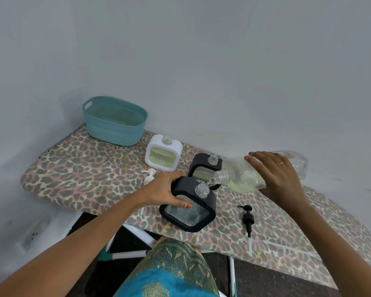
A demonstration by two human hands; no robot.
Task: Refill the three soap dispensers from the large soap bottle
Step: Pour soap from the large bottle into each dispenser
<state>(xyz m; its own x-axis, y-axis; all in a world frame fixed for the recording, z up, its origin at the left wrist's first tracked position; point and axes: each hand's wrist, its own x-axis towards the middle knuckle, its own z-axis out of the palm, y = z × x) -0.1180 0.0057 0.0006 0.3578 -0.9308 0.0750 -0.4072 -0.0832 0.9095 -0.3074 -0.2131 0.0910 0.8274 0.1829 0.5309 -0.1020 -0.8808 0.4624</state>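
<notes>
My left hand [165, 189] gripped the tilted black dispenser [189, 207], my right hand [276, 176] wrapped the big bottle [242, 174]; overtipping risked soap missing that narrow neck

You have one view only, from the head, wide-angle, looking forward and down across the ironing board [77, 168] toward the wall [201, 61]. It sits close, with your forearms reaching in from the bottom edge and your lap below.

Teal basket [116, 123], leopard-print board cover [83, 168], one white dispenser [163, 155], two black.
</notes>
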